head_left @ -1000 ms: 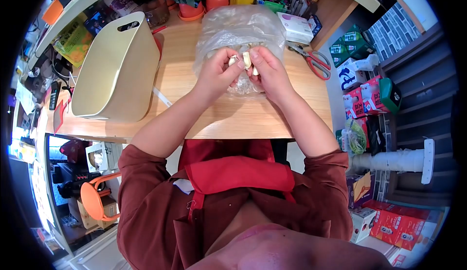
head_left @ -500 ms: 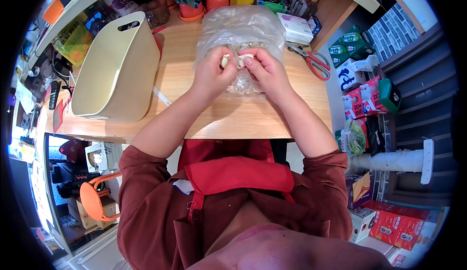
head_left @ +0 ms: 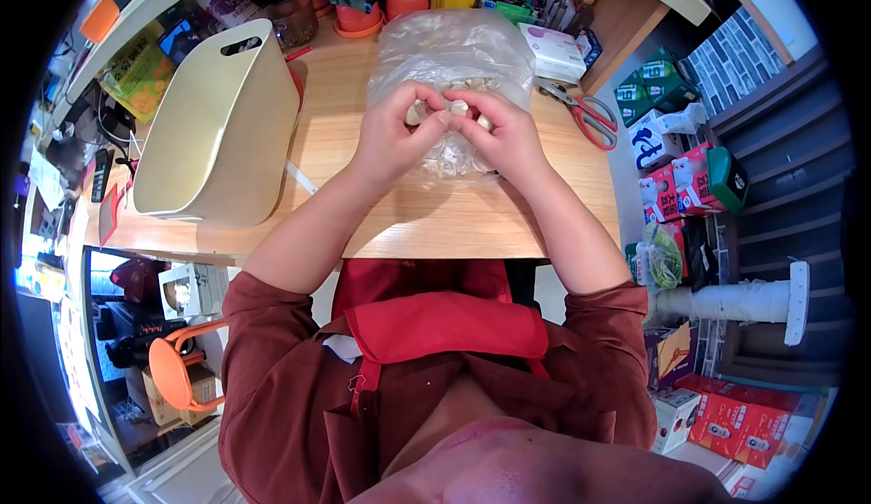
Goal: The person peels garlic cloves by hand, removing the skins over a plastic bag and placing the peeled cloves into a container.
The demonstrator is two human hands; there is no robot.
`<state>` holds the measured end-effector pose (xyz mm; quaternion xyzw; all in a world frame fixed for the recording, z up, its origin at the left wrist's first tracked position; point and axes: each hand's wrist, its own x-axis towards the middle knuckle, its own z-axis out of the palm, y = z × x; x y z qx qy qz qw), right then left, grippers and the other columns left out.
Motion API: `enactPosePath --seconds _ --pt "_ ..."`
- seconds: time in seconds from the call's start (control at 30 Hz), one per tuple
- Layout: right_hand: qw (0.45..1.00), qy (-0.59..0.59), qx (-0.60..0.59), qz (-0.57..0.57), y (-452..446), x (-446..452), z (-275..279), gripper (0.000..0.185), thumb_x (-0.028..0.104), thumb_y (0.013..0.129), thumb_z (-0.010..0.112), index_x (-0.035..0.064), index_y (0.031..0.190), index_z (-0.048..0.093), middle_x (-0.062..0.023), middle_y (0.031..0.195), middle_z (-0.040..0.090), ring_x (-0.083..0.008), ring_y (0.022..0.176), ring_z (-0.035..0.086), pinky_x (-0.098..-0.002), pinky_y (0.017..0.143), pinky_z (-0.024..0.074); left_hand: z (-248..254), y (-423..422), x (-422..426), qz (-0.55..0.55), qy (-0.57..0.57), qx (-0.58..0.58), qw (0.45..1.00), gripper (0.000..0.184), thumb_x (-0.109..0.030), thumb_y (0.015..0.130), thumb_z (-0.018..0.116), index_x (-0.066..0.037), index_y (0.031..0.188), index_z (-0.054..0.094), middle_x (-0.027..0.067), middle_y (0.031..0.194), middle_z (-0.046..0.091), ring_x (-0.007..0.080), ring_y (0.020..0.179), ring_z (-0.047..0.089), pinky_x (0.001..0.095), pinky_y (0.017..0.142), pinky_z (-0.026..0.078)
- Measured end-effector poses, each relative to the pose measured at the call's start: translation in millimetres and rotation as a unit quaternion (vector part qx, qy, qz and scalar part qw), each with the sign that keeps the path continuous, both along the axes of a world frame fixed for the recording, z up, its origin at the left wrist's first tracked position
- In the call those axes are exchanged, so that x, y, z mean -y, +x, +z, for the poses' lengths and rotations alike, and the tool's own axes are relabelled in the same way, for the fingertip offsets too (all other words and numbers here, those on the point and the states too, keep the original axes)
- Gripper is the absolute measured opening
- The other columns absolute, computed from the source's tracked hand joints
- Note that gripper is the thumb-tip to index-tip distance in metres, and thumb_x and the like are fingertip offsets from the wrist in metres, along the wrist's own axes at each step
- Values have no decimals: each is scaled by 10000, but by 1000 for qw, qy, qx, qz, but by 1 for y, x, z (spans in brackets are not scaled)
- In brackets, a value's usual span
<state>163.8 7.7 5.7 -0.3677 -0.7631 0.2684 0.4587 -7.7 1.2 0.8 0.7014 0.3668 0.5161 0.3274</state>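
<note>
Over the clear plastic bag [head_left: 435,41] my two hands meet, thumbs nearly touching. My left hand [head_left: 396,132] is closed around a pale garlic piece [head_left: 415,112], partly covered by its fingers. Between thumb and forefinger, my right hand [head_left: 501,135] pinches a whitish garlic clove [head_left: 458,107]. Another pale piece [head_left: 485,123] shows within the curl of that hand. Garlic bits and papery skins [head_left: 451,159] lie on the bag beneath both hands; the fingers hide some of them.
A tall cream bin [head_left: 213,132] stands left on the wooden table [head_left: 417,223]. Red-handled scissors [head_left: 592,121] lie right of the bag, below a white packet [head_left: 552,52]. Pots and corked bottles [head_left: 564,0] line the back. A white strip [head_left: 301,178] lies near my left forearm.
My fingers have shifted around the garlic. The clove in my right hand is more exposed now, and a further pale piece has come into view in that hand.
</note>
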Motion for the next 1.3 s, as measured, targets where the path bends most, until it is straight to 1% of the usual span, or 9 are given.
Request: enactPosePath --seconds 0.07,0.17,0.27,0.37,0.47,0.77,0.87,0.97,1.3 --pt "996 80 40 -10 1 -4 -5 315 121 751 659 103 1061 605 -76 776 571 -190 696 545 -285 631 450 -3 1 -2 4 9 2 1000 123 -90 801 582 -38 903 537 -11 866 512 51 765 479 183 586 394" --pt "989 123 84 -18 2 -6 -6 311 108 724 661 108 1032 614 -98 774 561 -254 718 550 -328 629 455 0 1 -2 15 -43 -30 998 114 -101 793 589 -38 881 551 -14 846 536 43 724 481 183 569 388" --pt "978 171 118 -23 4 -8 -7 302 100 710 662 106 1008 618 -97 768 551 -273 731 549 -351 624 455 0 0 -3 38 -61 -78 994 115 -119 785 600 -37 863 576 -17 802 564 41 670 481 186 550 382" --pt "972 178 150 -37 5 -7 -7 289 102 702 666 110 988 622 -87 762 543 -269 738 550 -359 625 458 1 0 -3 43 -36 -83 995 113 -124 777 605 -33 842 603 -13 747 578 41 626 474 194 539 384" --pt "967 193 160 -37 6 -7 -7 273 97 700 663 113 970 625 -81 756 536 -268 738 550 -358 625 462 3 -2 -3 51 -54 -126 989 125 -120 769 605 -21 845 617 10 733 591 53 643 492 209 562 403" --pt "969 177 169 -30 8 -6 -6 236 98 707 660 113 941 635 -74 751 534 -261 733 552 -357 618 467 5 -4 -3 38 -22 -136 990 143 -117 754 609 -20 855 638 60 736 623 113 659 553 246 606 440" --pt "969 182 166 -25 8 -7 -7 229 99 713 658 112 941 635 -75 746 533 -260 727 552 -356 616 467 4 -3 -4 42 48 -125 990 145 -120 730 619 -2 813 634 123 691 605 187 594 562 290 555 445" --pt "969 187 161 -22 8 -8 -7 216 102 719 656 110 935 639 -76 740 533 -260 721 553 -355 612 465 4 -3 -4 50 77 -135 987 132 -102 729 609 3 806 633 142 710 608 215 600 575 304 553 452" --pt "981 146 130 -10 8 -10 -7 208 118 740 648 88 947 643 -85 754 558 -270 730 558 -347 631 461 2 -2 -5 77 136 -132 979 116 -72 737 587 -6 827 620 134 702 600 223 578 574 308 539 459"
